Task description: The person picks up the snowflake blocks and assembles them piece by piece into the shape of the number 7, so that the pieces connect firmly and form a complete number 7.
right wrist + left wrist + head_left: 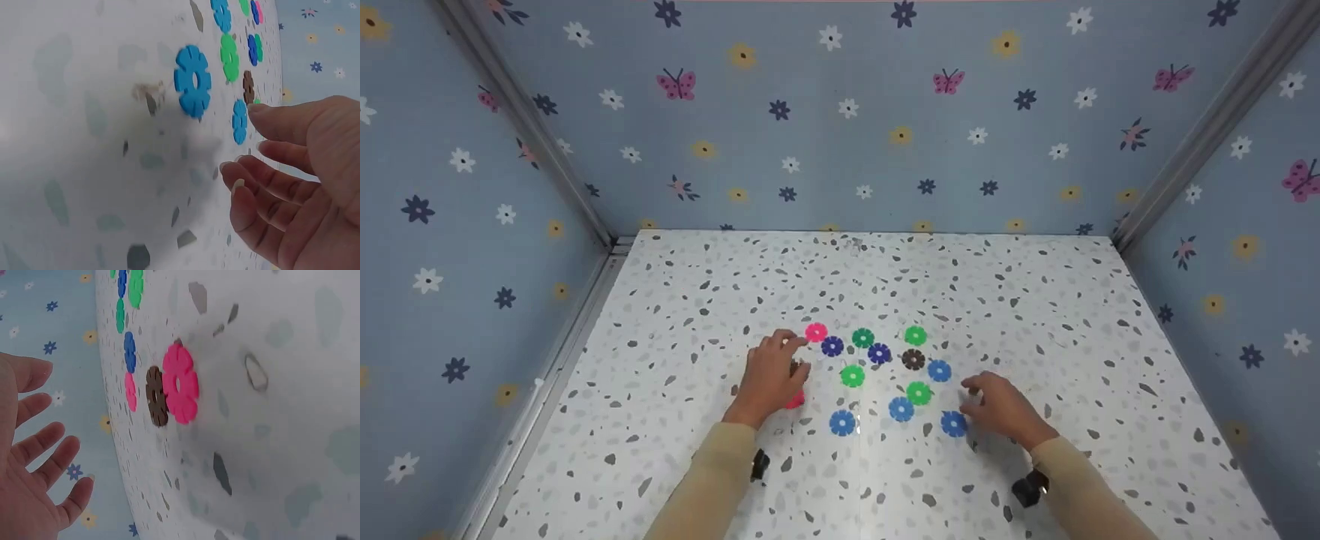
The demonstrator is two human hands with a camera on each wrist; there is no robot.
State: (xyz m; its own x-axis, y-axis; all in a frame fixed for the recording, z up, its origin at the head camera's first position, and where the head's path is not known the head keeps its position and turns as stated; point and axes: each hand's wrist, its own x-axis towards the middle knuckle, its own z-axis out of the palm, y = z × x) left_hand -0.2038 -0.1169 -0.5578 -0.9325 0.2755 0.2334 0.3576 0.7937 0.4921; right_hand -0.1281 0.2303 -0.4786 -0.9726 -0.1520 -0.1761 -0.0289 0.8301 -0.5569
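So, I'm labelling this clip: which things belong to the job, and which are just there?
Likely the job's, clustered within reach:
pink discs
brown discs
dark blue discs
dark green disc
bright green discs
light blue discs

Just there:
speckled tabletop
flowered walls
black wrist-worn devices

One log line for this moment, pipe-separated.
left hand: holds nothing, near pink disc and brown disc | right hand: holds nothing, near blue disc | other discs: scattered flat on speckled table

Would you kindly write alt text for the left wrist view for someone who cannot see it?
An empty left hand is near a pink disc and a brown disc, side by side on a speckled white surface. Beyond lie blue discs, green discs and another pink disc.
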